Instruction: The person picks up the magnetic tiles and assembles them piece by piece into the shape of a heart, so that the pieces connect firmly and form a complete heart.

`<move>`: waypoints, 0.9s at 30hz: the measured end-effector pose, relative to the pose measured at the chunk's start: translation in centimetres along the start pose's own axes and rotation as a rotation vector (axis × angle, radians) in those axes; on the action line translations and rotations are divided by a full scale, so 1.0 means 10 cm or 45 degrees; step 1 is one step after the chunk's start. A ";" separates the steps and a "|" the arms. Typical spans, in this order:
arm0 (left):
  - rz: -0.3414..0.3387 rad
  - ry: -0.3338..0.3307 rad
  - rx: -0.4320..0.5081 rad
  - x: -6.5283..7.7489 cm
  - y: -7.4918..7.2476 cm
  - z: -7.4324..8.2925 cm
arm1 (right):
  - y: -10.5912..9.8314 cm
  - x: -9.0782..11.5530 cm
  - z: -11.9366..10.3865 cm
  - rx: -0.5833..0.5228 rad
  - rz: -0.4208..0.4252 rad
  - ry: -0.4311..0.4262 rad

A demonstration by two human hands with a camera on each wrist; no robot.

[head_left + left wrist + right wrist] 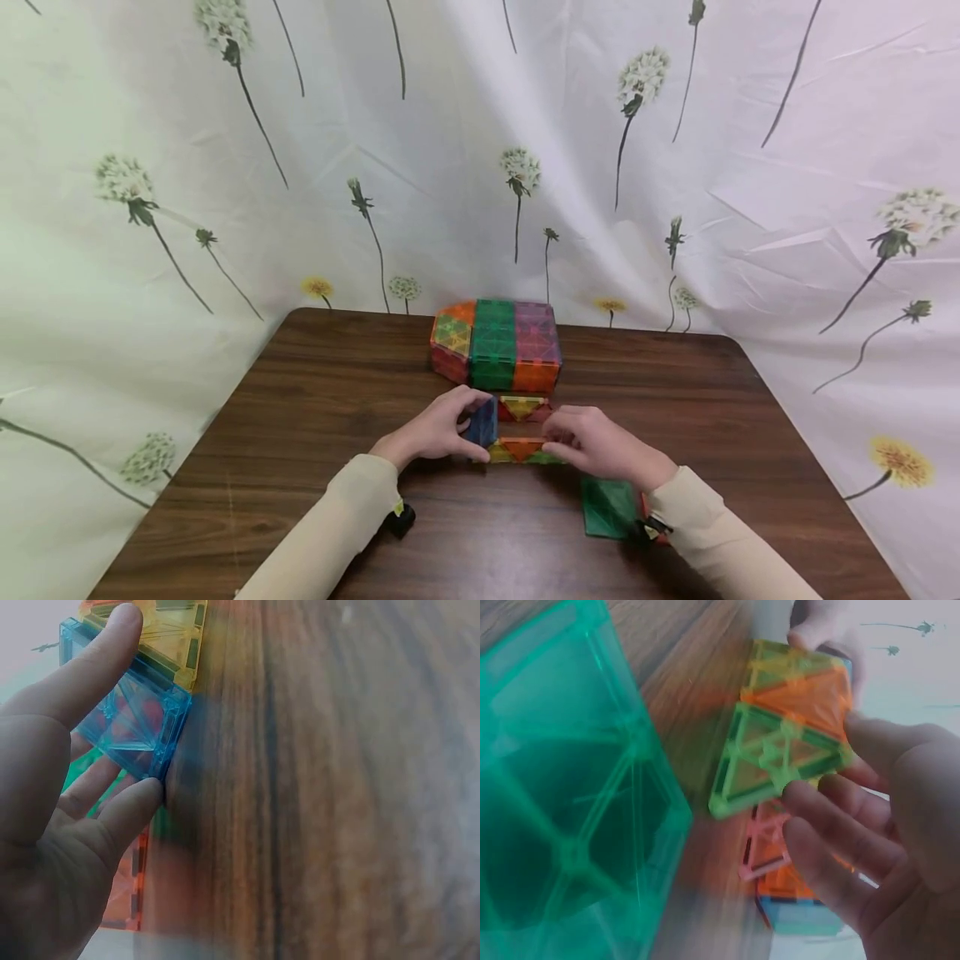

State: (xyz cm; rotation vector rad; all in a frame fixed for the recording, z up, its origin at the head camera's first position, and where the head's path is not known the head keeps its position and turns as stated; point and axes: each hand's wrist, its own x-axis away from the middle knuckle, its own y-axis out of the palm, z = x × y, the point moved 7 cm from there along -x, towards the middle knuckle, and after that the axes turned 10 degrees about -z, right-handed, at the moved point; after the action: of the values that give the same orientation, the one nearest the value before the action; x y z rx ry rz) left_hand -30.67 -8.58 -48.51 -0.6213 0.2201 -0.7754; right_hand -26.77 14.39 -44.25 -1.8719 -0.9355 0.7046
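My left hand (438, 427) grips a blue magnetic tile (142, 712) that stands at the left end of two low rows of tiles. Its thumb and fingertips lie along the tile's edges. The near row has yellow, orange (810, 697) and green (761, 754) triangles standing side by side. A yellow triangle (522, 407) between red ones forms the far row. My right hand (603, 446) is at the right end of the rows, thumb by the near row's top and fingers, loosely bent, beside the green triangle. In the head view its fingertips partly hide that end.
Behind the rows stands a closed block of orange, green (492, 346), purple and red tiles. A green square tile (606, 508) lies near my right wrist, with a red-orange piece partly hidden beside it. The brown table (285, 467) meets a flowered white cloth (450, 167) at the back.
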 end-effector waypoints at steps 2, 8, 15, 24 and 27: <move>-0.004 0.000 0.011 -0.01 0.00 0.00 | -0.02 0.09 0.05 0.001 -0.056 0.103; -0.018 0.005 0.046 0.01 0.00 -0.02 | 0.04 0.50 0.20 0.052 -0.356 0.492; -0.013 -0.018 0.075 0.05 -0.02 -0.05 | 0.18 0.69 0.11 0.222 -0.499 0.469; -0.026 -0.005 0.094 0.01 0.00 -0.05 | 0.18 0.70 0.05 0.198 -0.486 0.423; -0.022 0.001 0.087 0.00 0.01 -0.05 | 0.11 0.69 0.11 0.099 -0.427 0.418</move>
State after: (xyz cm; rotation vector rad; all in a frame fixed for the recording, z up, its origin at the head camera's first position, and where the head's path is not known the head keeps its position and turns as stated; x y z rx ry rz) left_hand -30.78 -8.77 -48.92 -0.5584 0.1885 -0.7964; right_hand -23.51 20.30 -46.32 -1.6435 -0.9585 0.2192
